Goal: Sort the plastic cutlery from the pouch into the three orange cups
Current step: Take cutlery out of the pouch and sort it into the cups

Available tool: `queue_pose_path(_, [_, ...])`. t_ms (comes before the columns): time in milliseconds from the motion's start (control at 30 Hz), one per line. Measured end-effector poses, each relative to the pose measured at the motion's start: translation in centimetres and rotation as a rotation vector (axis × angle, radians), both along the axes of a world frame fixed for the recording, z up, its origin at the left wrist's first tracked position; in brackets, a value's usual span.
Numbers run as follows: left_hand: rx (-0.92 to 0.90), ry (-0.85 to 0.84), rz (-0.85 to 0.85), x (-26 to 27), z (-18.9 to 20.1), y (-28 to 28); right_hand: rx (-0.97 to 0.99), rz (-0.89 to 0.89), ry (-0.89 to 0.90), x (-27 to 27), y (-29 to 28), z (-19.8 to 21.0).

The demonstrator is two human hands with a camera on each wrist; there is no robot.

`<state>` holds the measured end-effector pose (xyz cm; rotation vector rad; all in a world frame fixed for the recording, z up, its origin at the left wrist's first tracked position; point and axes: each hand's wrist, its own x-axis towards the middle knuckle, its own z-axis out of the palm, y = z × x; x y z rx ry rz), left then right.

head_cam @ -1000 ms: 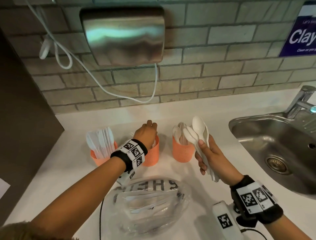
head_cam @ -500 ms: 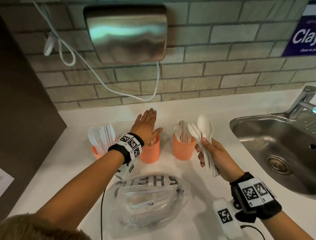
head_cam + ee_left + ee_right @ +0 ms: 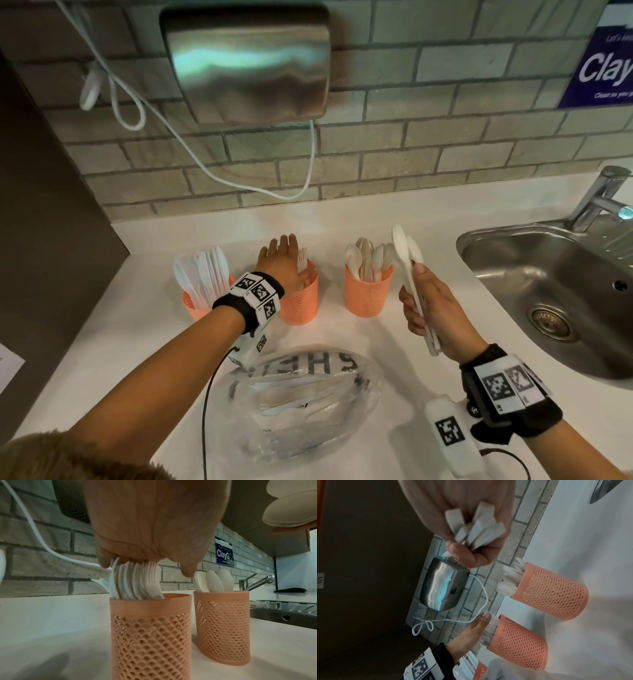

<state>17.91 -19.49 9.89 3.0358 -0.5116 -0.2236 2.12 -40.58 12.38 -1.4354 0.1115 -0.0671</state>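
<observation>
Three orange mesh cups stand in a row on the white counter. The left cup [image 3: 195,308] holds knives, the middle cup [image 3: 301,305] forks [image 3: 137,580], the right cup [image 3: 368,294] spoons. My left hand [image 3: 282,260] lies flat, fingers straight, palm resting on the fork tips. To the right of the spoon cup [image 3: 551,592], my right hand [image 3: 424,305] grips several white spoons [image 3: 406,250] by their handles [image 3: 476,534], bowls up. The clear plastic pouch [image 3: 301,404] lies in front, with some cutlery inside.
A steel sink [image 3: 479,246] with a tap [image 3: 596,198] is sunk into the counter on the right. A hand dryer [image 3: 246,61] and its white cable [image 3: 191,150] hang on the brick wall behind. A dark panel [image 3: 51,222] borders the left.
My left hand went from curled over the middle cup to flat with straight fingers on the forks. The right hand kept the spoons and drifted slightly right.
</observation>
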Motion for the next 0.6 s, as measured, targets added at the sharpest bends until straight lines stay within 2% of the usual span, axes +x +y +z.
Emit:
queue_pose_path(100, [-0.014,0.026,0.031,-0.4,0.0,-0.3,-0.032,-0.040,-0.015,0.2,0.1,0.2])
queue_pose_path(300, [-0.026,-0.021,-0.150,-0.2,-0.4,-0.2,-0.049,-0.034,-0.036,0.5,-0.2,-0.2])
queue_pose_path(433, [-0.074,0.067,-0.093,-0.1,0.4,-0.1,-0.084,-0.055,-0.016,1.5,-0.4,-0.7])
queue_pose_path(500, [-0.157,0.047,-0.066,-0.7,1.5,0.1,-0.118,-0.048,-0.019,2.2,-0.5,-0.9])
queue_pose_path(600, [-0.398,0.028,-0.064,-3.1,4.2,1.3,-0.182,-0.027,-0.036,3.2,-0.7,-1.2])
